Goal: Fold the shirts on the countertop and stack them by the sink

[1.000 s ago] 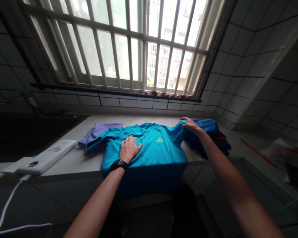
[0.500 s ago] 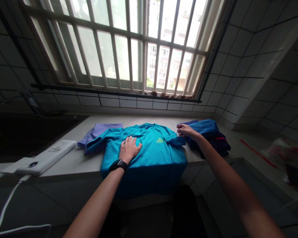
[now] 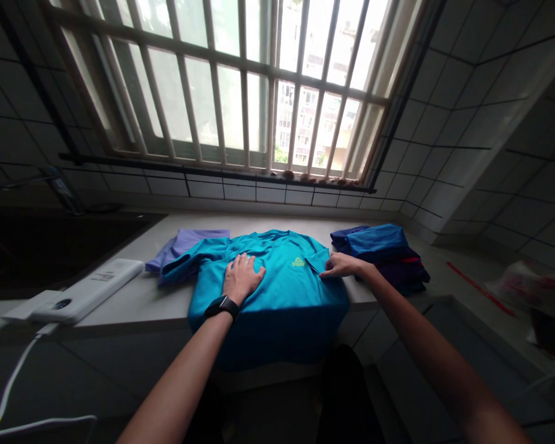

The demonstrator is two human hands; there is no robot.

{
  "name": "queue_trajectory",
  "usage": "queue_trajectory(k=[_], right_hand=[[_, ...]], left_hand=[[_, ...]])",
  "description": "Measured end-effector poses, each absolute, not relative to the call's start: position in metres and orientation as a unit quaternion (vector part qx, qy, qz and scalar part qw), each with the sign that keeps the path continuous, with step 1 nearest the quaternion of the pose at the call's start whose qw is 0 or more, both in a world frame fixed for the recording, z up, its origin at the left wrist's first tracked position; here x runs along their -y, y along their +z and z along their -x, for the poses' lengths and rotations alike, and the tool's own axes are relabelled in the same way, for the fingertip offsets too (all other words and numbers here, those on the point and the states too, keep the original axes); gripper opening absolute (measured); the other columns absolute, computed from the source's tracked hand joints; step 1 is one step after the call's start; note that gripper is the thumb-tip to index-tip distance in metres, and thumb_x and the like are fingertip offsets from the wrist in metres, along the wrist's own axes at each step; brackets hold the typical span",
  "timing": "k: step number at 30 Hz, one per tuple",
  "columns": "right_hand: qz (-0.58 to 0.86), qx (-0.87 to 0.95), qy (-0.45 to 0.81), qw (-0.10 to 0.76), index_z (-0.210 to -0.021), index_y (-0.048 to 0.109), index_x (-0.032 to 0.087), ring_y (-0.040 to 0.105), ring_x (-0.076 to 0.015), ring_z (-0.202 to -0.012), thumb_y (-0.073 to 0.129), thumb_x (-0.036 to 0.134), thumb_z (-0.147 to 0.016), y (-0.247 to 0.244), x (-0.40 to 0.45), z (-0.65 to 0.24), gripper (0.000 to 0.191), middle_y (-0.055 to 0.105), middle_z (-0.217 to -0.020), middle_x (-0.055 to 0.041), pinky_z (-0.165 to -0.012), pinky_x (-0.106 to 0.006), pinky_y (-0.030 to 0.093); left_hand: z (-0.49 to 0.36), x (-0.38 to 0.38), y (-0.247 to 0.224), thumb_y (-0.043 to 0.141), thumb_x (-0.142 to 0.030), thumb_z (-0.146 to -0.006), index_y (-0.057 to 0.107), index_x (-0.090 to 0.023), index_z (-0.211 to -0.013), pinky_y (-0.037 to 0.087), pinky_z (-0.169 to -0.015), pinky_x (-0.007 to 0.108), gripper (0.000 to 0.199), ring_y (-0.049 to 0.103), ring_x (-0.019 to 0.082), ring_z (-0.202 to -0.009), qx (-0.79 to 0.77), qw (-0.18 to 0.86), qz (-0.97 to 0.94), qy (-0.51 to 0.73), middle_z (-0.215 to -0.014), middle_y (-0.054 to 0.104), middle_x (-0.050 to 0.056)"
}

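Observation:
A teal shirt (image 3: 277,290) with a small yellow-green logo lies spread on the white counter, its lower part hanging over the front edge. My left hand (image 3: 243,277) rests flat on the chest of the shirt, fingers spread, with a dark watch on the wrist. At the right side of the shirt, my right hand (image 3: 340,265) pinches the end of the right sleeve, which is folded inward over the body. The left sleeve stretches out over a lavender garment (image 3: 182,240).
A stack of folded blue and purple clothes (image 3: 382,243) sits right of the shirt. On the left are a white power bank (image 3: 92,290) with a cable, a dark sink (image 3: 50,253) and a faucet (image 3: 62,188). A red strip (image 3: 481,288) and a plastic bag (image 3: 518,277) lie at the right.
My right hand has moved left and down from beside the folded stack, and its fingers have closed on the sleeve end. My left hand has stayed in place.

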State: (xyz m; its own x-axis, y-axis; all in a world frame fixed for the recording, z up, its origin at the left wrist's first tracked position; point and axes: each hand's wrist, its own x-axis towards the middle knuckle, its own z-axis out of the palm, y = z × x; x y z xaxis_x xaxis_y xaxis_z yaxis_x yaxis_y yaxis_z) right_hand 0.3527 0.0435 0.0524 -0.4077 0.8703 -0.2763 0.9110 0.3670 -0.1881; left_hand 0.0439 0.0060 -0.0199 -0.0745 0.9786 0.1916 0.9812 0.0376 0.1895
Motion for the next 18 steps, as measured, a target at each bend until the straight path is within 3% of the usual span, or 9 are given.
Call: queue_trajectory(k=[6,9,11,13,16,18], right_hand=[[-0.542,-0.812,-0.205,0.076,-0.099,0.072,0.017,0.065,-0.0165,-0.081,0.078,0.025,-0.077,0.053,-0.035,-0.353,0.024,0.072,-0.099,-0.0052,-0.062,-0.02,0.045],[-0.591,-0.776,-0.209,-0.065,-0.101,0.067,0.017,0.066,-0.0152,-0.077,0.068,0.018,-0.083,0.05,-0.039,-0.347,0.018,0.072,-0.096,-0.0057,-0.061,-0.019,0.047],[-0.644,-0.7,-0.216,-0.219,-0.108,0.061,0.018,0.066,-0.015,-0.071,0.06,0.022,-0.093,0.049,-0.043,-0.338,0.015,0.071,-0.089,-0.0059,-0.059,-0.02,0.048],[-0.66,-0.625,-0.271,-0.317,-0.114,0.055,0.019,0.066,-0.0152,-0.063,0.049,0.03,-0.102,0.049,-0.047,-0.329,0.017,0.071,-0.082,-0.0057,-0.057,-0.022,0.05],[-0.632,-0.626,-0.306,-0.339,-0.116,0.053,0.02,0.066,-0.0159,-0.057,0.038,0.033,-0.106,0.053,-0.05,-0.322,0.022,0.072,-0.076,-0.0042,-0.057,-0.024,0.052],[-0.638,-0.67,-0.211,-0.316,-0.115,0.058,0.019,0.07,-0.0171,-0.067,0.043,0.027,-0.103,0.056,-0.05,-0.325,0.02,0.075,-0.081,-0.0055,-0.066,-0.024,0.053]], left_hand=[[-0.044,-0.007,-0.021,0.044,-0.044,-0.099,0.054,-0.013,-0.151,0.031,-0.123,0.048,0.061,0.036,0.033,-0.152,0.72,0.007,0.68,-0.137,-0.162,0.044,0.016],[-0.044,-0.006,-0.02,0.044,-0.044,-0.098,0.054,-0.013,-0.151,0.031,-0.123,0.047,0.061,0.036,0.033,-0.152,0.721,0.005,0.679,-0.138,-0.162,0.044,0.016],[-0.044,-0.005,-0.019,0.044,-0.044,-0.098,0.054,-0.013,-0.151,0.031,-0.123,0.047,0.062,0.036,0.033,-0.152,0.721,0.002,0.679,-0.137,-0.162,0.044,0.016],[-0.045,-0.005,-0.019,0.043,-0.044,-0.098,0.053,-0.012,-0.152,0.029,-0.124,0.047,0.063,0.035,0.033,-0.153,0.722,-0.002,0.679,-0.132,-0.163,0.042,0.017],[-0.045,-0.005,-0.019,0.043,-0.044,-0.099,0.052,-0.011,-0.152,0.029,-0.124,0.046,0.063,0.034,0.032,-0.153,0.723,-0.002,0.678,-0.13,-0.164,0.041,0.017],[-0.045,-0.005,-0.019,0.043,-0.044,-0.099,0.052,-0.011,-0.152,0.029,-0.124,0.046,0.063,0.034,0.032,-0.154,0.723,0.0,0.679,-0.129,-0.164,0.041,0.017]])
